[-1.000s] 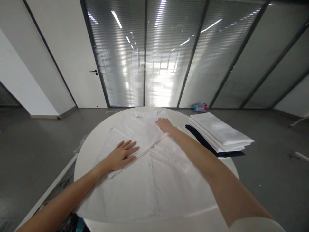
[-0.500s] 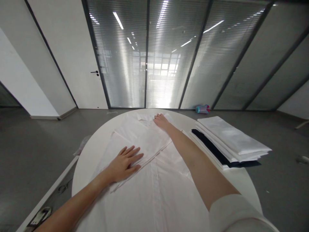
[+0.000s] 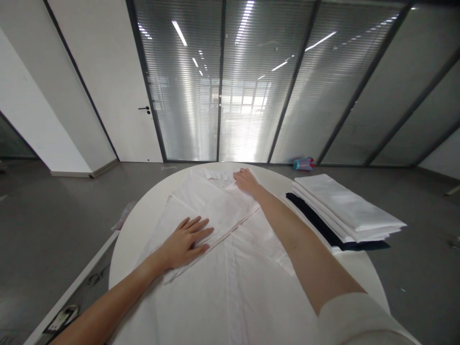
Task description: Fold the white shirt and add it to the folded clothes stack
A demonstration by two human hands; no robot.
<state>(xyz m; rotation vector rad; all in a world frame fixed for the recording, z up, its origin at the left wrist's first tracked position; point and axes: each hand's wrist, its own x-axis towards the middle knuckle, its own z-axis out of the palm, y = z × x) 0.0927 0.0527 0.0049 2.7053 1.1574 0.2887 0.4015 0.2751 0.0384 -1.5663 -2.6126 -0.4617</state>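
A white button-front shirt (image 3: 212, 297) lies spread over the round table, its placket facing up and its collar at the far end. One sleeve crosses the chest diagonally. My left hand (image 3: 189, 242) rests flat on that folded part, palm down with fingers spread. Near the collar, at the shirt's far right shoulder, my right hand (image 3: 246, 181) has its fingers bent together on the cloth; the fingertips are partly hidden. My right forearm passes over the shirt's right side.
On the table's right side is a stack of folded white cloth (image 3: 345, 203) with a dark navy piece (image 3: 319, 225) in it. The white round table (image 3: 124, 258) has its curved edge showing at left. A blue and red object (image 3: 304, 164) lies on the floor by the glass partition.
My right hand has shifted slightly right, and more of the collar shows beside it. My left hand stays in place on the shirt.
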